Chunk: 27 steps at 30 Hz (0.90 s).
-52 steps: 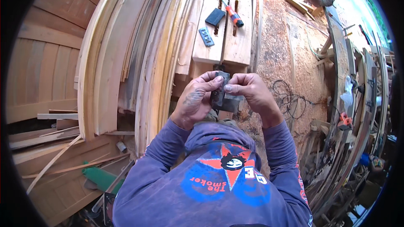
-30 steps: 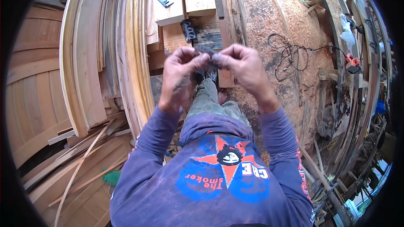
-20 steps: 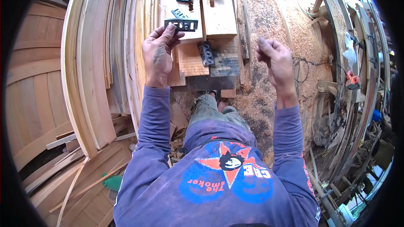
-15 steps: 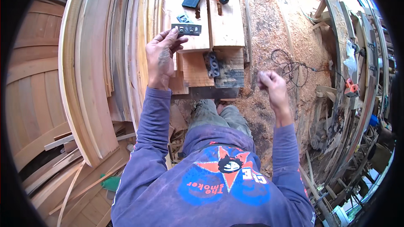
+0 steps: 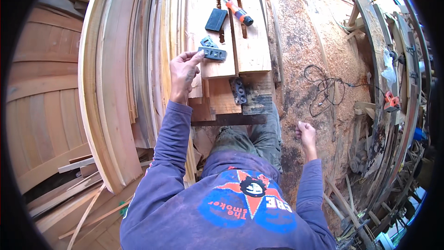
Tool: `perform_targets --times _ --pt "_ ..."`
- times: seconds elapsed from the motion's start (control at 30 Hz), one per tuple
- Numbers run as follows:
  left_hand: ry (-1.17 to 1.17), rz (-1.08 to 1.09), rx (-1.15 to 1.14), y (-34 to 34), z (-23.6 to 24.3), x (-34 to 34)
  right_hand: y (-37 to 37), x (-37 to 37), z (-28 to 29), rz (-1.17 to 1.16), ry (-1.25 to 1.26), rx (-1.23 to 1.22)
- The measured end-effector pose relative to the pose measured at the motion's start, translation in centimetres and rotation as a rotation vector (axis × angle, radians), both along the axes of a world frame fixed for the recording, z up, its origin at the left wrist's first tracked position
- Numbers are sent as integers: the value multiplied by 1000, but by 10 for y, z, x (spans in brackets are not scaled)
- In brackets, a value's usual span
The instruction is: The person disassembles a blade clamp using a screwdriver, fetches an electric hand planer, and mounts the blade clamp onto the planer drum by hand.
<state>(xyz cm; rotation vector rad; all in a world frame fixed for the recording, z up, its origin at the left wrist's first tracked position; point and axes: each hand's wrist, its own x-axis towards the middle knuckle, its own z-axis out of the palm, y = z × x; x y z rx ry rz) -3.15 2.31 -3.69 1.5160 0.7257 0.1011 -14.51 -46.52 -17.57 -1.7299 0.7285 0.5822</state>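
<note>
My left hand (image 5: 186,71) pinches one end of a dark flat metal plate with slots (image 5: 213,54), held over the near end of the wooden beams (image 5: 253,53). Just beyond it lies a small grey metal piece (image 5: 208,41). Farther off on the wood are a black rectangular block (image 5: 216,20) and an orange-and-black handled screwdriver (image 5: 239,15). A black plate with round holes (image 5: 239,91) sits against the beams' near end. My right hand (image 5: 307,137) hangs over the floor to the right, fingers curled together; whatever they may hold is hidden.
Long boards (image 5: 108,78) stand stacked on the left, beside wooden panel doors (image 5: 44,78). Sawdust covers the floor (image 5: 300,60) at right, where a black cord (image 5: 319,81) runs to an orange tool (image 5: 391,102). Timber clutter lines the far right.
My right hand has dropped lower, toward my body. The view has shifted, so the beams sit lower in it. My left hand still pinches the metal plate, now closer to the small grey piece.
</note>
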Motion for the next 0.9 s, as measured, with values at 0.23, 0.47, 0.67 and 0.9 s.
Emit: perform_targets --times 0.23,0.47,0.67,0.9 --pt "62 -87 -138 0 -8 9 -124 -146 -173 213 134 -443" --pt "-89 138 -137 12 1 -58 -75 -159 -125 330 390 -364" --pt "-245 221 165 -52 -13 -84 -37 -86 -61 418 234 -321" --pt "-256 -14 -2 -123 -7 -124 -30 -77 -36 434 97 -458"
